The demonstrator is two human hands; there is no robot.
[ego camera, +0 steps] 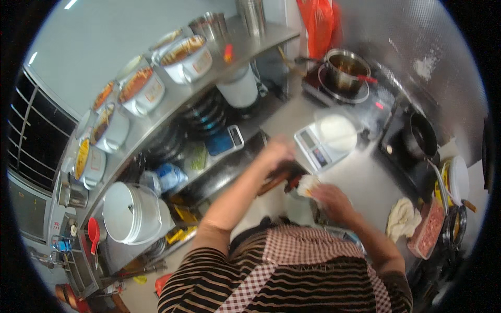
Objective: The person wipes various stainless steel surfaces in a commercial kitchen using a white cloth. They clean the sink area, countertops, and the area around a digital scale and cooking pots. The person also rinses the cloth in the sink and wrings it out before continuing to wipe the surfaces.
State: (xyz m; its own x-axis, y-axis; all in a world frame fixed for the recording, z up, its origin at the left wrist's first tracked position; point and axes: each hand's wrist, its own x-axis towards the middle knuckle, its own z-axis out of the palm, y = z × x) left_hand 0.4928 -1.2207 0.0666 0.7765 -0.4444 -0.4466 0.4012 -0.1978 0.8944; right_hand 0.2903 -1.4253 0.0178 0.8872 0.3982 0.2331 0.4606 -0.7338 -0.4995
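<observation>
My right hand (332, 200) grips a crumpled whitish cloth or paper (307, 186) at the counter's near edge. Blurred by motion, my left hand (278, 153) hovers left of a white kitchen scale (312, 144); its fingers cannot be made out. A round container with white contents (338, 132) rests on the scale's platform. Below my left hand, partly hidden, are dark and brown things (274, 183) that are too blurred to name.
A saucepan (347, 70) stands on an induction cooker (313, 84), with a black frying pan (422, 135) to the right. Nearer are a cream cloth (403, 219) and a tub of minced meat (427, 231). White enamel pots (143, 92) line the left shelf, above a second scale (235, 137).
</observation>
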